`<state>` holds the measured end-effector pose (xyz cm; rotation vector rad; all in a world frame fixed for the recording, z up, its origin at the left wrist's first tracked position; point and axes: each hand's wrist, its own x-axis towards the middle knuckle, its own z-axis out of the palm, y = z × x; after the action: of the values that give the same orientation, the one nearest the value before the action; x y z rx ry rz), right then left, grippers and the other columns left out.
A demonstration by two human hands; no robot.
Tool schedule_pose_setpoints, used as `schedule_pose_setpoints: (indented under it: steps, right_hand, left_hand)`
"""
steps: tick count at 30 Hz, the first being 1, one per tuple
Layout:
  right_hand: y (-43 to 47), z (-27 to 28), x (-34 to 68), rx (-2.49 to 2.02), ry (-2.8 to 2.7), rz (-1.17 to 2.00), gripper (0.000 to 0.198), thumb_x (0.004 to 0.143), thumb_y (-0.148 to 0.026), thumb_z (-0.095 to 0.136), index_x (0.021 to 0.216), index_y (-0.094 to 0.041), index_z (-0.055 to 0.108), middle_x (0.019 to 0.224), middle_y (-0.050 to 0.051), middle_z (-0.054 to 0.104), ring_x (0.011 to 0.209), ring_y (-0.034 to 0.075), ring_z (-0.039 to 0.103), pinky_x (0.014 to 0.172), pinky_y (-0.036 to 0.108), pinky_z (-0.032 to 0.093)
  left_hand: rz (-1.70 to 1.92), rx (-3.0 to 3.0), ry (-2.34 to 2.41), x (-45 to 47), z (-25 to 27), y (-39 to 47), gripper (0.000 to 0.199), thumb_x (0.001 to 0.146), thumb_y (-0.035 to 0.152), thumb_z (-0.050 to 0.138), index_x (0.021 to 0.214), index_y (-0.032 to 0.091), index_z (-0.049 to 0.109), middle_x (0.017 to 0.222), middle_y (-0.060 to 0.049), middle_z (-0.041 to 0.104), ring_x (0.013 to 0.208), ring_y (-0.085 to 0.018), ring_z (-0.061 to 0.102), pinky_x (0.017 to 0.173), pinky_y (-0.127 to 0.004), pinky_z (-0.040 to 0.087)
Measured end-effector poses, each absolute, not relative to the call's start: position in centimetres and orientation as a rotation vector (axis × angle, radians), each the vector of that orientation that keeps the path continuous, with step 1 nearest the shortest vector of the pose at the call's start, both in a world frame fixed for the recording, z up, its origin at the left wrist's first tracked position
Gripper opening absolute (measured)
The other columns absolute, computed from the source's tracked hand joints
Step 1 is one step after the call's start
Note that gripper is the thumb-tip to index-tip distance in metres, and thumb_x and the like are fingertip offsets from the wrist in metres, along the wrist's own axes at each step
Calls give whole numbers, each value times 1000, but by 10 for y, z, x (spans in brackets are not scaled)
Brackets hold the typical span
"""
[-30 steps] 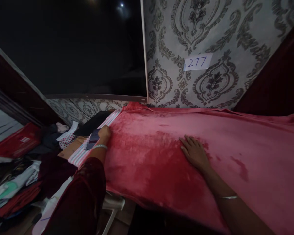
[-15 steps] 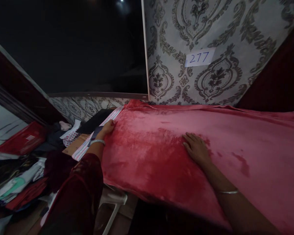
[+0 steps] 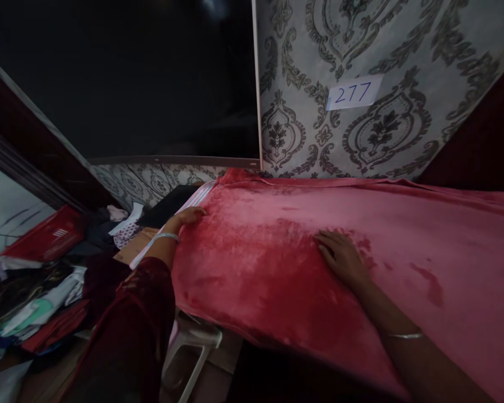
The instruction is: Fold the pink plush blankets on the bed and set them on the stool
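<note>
A red plush blanket (image 3: 273, 263), with darker patches in its pile, lies spread over a raised surface below the wall. My left hand (image 3: 191, 215) is at its left edge, fingers closed over the border; the thumb side is partly hidden. My right hand (image 3: 340, 257) rests palm down on the middle of the blanket, fingers stretched out. Beneath the blanket's left end, a striped cloth (image 3: 199, 195) shows beside my left hand.
A large dark television (image 3: 151, 84) hangs close above the blanket's back left. Piled clothes (image 3: 46, 313) and a red basket (image 3: 46, 232) lie at the left. A white plastic stool (image 3: 197, 338) stands below the front edge. A paper marked 277 (image 3: 355, 93) is on the wall.
The blanket's left edge has shifted a little to the left with my left hand. My right hand stays flat in nearly the same place. The view has turned slightly left.
</note>
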<state>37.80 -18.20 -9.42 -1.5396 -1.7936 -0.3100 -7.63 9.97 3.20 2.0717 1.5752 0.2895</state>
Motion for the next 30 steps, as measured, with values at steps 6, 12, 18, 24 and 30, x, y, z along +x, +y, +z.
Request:
schedule_pose_setpoints:
  steps: [6, 12, 18, 24, 30]
  right_hand:
    - [-177, -90, 375, -1602, -1831, -316, 38, 98, -31, 45, 116, -19, 76, 123, 15, 73, 114, 30, 67, 104, 53, 49]
    - [-154, -73, 348, -1646, -1934, -197, 39, 95, -31, 52, 125, -16, 72, 133, 17, 68, 119, 30, 63, 104, 49, 48]
    - [-127, -38, 289, -1806, -1983, -74, 58, 89, -48, 66, 137, -16, 62, 137, 17, 62, 123, 33, 55, 102, 46, 45]
    - [-121, -23, 243, -2052, -1904, -92, 51, 87, -50, 72, 126, -18, 67, 127, 16, 63, 117, 33, 52, 95, 44, 41]
    - [-114, -27, 235, -2075, -1949, -109, 16, 97, -25, 59, 100, -19, 73, 105, 12, 69, 105, 27, 55, 85, 37, 40]
  left_hand:
    - [391, 1975, 1517, -83, 31, 107, 24, 55, 13, 57, 76, 17, 67, 57, 4, 55, 57, -14, 54, 57, -24, 44]
    - [566, 1939, 1392, -94, 45, 108, 14, 53, 18, 62, 67, 17, 65, 61, 3, 59, 61, -15, 53, 60, -25, 44]
    - [764, 1885, 1257, -101, 52, 101, 26, 57, 34, 70, 76, 17, 63, 65, 4, 56, 61, -13, 49, 61, -25, 43]
    - [829, 1879, 1210, -103, 48, 95, 31, 58, 41, 72, 75, 17, 61, 64, 4, 53, 59, -12, 47, 59, -25, 41]
    - [791, 1961, 1255, -107, 47, 100, 28, 60, 40, 70, 75, 17, 63, 65, 2, 56, 61, -14, 50, 60, -26, 44]
